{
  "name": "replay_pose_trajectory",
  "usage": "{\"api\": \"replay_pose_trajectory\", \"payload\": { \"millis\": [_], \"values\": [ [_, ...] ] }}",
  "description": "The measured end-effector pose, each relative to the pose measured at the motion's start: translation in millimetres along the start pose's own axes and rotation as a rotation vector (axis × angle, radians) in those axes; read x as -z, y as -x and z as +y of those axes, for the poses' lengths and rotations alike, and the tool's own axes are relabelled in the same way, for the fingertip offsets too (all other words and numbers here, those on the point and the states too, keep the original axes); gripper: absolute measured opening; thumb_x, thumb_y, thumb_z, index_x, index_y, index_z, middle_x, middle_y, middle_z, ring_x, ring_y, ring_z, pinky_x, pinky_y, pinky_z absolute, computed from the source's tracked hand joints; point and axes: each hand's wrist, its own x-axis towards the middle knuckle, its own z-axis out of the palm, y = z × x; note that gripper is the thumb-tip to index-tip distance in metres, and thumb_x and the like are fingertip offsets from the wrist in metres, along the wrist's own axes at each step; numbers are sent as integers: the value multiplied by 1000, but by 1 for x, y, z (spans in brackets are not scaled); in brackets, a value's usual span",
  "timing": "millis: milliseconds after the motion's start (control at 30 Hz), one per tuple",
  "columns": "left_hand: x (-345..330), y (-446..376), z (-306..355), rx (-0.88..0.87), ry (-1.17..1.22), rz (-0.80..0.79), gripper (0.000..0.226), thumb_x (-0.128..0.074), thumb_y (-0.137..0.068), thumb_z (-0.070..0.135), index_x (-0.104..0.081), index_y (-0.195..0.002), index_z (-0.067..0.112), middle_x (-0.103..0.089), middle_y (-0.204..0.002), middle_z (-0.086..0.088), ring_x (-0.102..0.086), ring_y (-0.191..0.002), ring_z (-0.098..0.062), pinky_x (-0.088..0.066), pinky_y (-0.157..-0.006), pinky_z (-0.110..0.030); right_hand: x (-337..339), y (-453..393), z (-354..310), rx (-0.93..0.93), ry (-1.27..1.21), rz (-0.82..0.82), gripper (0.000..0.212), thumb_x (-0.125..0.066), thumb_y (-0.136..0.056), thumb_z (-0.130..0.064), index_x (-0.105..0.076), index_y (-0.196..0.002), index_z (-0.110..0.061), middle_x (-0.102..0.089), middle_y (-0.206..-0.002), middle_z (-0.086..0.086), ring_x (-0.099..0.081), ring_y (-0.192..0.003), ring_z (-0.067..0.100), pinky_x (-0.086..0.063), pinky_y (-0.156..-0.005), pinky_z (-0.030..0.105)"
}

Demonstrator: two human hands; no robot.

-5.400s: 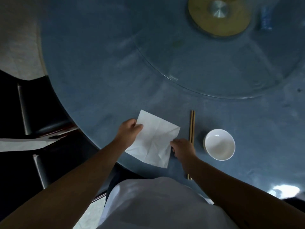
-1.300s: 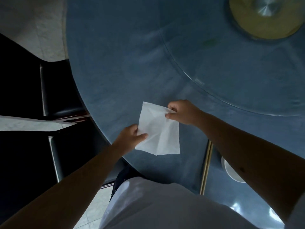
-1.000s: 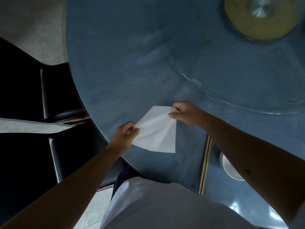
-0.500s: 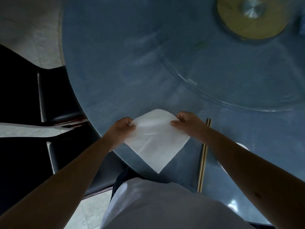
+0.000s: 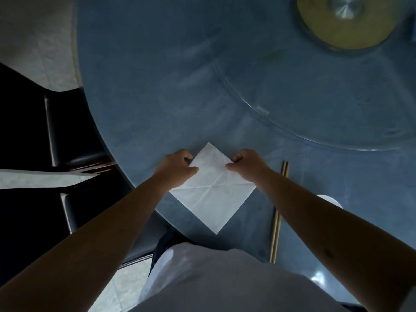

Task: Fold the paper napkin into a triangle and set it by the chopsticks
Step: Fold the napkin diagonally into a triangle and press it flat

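- Napkin (image 5: 211, 194) spread flat as a diamond, lower centre of frame, on the blue table (image 5: 157, 97); creased, not yet a triangle.
- Left hand (image 5: 177, 170) pinching upper-left edge, fingers curled closed on paper.
- Right hand (image 5: 247, 165) pinching upper-right edge likewise.
- Chopsticks (image 5: 279, 212) just right of napkin, partly under forearm; white bowl (image 5: 331, 200) further right.
- Left to do, likely: diagonal fold, then placement beside chopsticks.

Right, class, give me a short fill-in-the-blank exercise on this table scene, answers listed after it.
1. The napkin lies flat, turned like a ____.
2. Both hands, the left hand and the right hand, hold its ____ half.
3. The chopsticks lie to the ____ of the napkin.
4. The right forearm partly hides a white ____.

Missing words: diamond; far; right; bowl
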Motion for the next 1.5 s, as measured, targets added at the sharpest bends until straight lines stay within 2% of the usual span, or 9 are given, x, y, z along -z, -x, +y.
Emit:
{"api": "replay_pose_trajectory", "payload": {
  "millis": [267,400,667,800,900,1000,1100,1267,1500],
  "values": [
    [-1,-12,14,-1,-36,-92,22,-63,-69,38,-65,-80,19,-66,-74,2,-61,-70,-18,-42,-54,-24,5,-6,-2,16,14,-85,32,-79,-70,-30,-66,-73,0,-52,-60,6,-46,-53,17,-33,-53,28],
    [-1,-12,17,-52,-48,-89,24,-62,-74,38,-61,-75,14,-65,-72,-4,-61,-69,-20,-43,-56,-28,8,-4,-9,82,66,-163,21,-76,-73,-26,-66,-70,-8,-54,-57,1,-49,-53,14,-32,-49,24],
    [16,-18,34,-205,27,86,23,-62,-82,32,-52,-70,15,-51,-62,3,-48,-59,-13,-32,-51,-26,21,-15,-24,216,164,3,38,-68,-76,-22,-40,-52,-13,-40,-49,-3,-42,-54,14,-30,-49,27],
    [17,-15,34,-235,77,89,18,-64,-81,32,-57,-72,18,-52,-62,6,-49,-56,-10,-36,-49,-21,24,-13,-23,224,168,63,31,-65,-76,-25,-42,-58,-12,-44,-54,-1,-44,-57,17,-33,-51,29],
    [13,-4,26,-389,18,123,10,-66,-80,28,-64,-76,19,-63,-74,3,-59,-74,-16,-47,-68,-28,18,-2,-13,272,198,75,13,-66,-77,-26,-63,-74,-14,-60,-74,0,-54,-72,17,-36,-61,28],
    [7,9,12,-566,-88,194,12,-65,-74,28,-68,-79,17,-69,-90,2,-62,-91,-23,-43,-85,-41,9,16,0,376,192,99,6,-69,-77,-19,-71,-81,-16,-67,-91,2,-59,-91,20,-43,-74,26],
    [-2,22,2,-603,-104,217,11,-67,-67,26,-68,-77,21,-68,-95,6,-61,-97,-22,-35,-85,-41,1,36,11,521,250,159,10,-73,-69,-11,-72,-77,-16,-69,-97,5,-59,-100,30,-49,-83,39],
    [-21,42,-15,-695,-182,254,7,-71,-66,22,-69,-73,23,-67,-102,6,-59,-103,-21,-27,-84,-40,-11,61,27,698,447,252,12,-78,-64,-15,-73,-74,-19,-69,-104,1,-59,-106,30,-42,-86,43],
    [-31,62,-27,-698,-341,168,19,-79,-63,25,-70,-79,23,-65,-116,-1,-56,-112,-27,-30,-86,-47,-22,79,43,727,605,146,18,-79,-66,-28,-73,-82,-23,-66,-117,1,-44,-119,24,-41,-90,50]
  ]
}}
